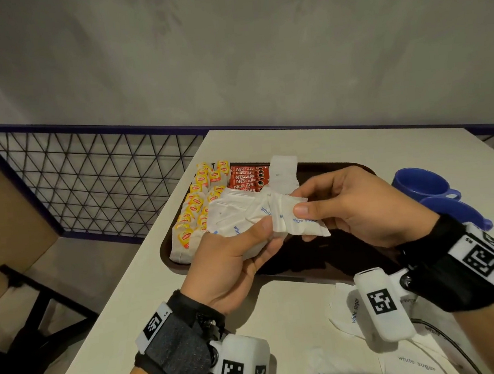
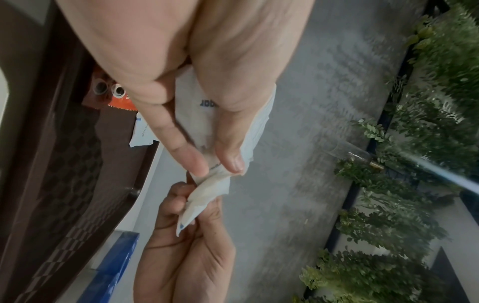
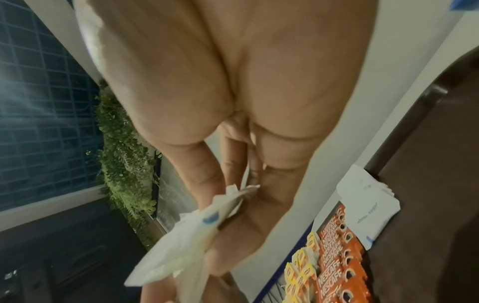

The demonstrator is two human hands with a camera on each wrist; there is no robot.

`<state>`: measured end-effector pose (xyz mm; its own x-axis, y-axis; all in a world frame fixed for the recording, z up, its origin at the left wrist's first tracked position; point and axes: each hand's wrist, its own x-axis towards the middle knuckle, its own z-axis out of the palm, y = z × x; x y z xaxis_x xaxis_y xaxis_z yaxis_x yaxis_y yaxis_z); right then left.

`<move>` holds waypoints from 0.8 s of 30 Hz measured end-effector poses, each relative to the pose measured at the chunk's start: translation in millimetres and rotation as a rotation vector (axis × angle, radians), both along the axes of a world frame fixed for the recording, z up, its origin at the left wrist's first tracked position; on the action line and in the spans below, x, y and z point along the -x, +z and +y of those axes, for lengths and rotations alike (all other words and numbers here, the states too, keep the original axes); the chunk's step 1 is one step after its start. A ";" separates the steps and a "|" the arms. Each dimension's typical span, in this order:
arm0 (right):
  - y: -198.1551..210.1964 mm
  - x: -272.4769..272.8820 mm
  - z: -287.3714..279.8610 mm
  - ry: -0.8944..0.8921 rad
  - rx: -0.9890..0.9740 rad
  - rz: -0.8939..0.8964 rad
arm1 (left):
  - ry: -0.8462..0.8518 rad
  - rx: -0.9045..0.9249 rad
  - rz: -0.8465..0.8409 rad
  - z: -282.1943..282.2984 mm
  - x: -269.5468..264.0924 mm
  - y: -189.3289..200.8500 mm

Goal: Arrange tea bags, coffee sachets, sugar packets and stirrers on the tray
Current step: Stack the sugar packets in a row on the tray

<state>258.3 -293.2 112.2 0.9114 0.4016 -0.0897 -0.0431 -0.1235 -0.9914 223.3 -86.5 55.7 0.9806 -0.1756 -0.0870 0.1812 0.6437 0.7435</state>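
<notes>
Over the dark brown tray (image 1: 332, 266) my left hand (image 1: 239, 248) grips a fanned bunch of white sugar packets (image 1: 239, 214). My right hand (image 1: 329, 206) pinches one packet (image 1: 297, 221) at the bunch's right end, thumb on top. The left wrist view shows the bunch (image 2: 191, 123) between my left fingers and my right hand (image 2: 186, 235) pinching its tip. On the tray lie yellow-tagged tea bags (image 1: 198, 200) at left, red coffee sachets (image 1: 248, 177) beside them, and a few sugar packets (image 1: 283, 171) further right. No stirrers are visible.
Two blue cups (image 1: 433, 193) stand right of the tray. Loose sugar packets (image 1: 348, 312) lie on the white table (image 1: 125, 319) near its front edge, partly under my right wrist. A wire mesh rail (image 1: 94, 177) runs along the table's left side.
</notes>
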 end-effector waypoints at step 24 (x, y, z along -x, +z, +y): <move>7.2 -0.7 -7.8 -0.136 0.203 -0.197 | -0.046 -0.086 0.020 -0.7 1.2 7.3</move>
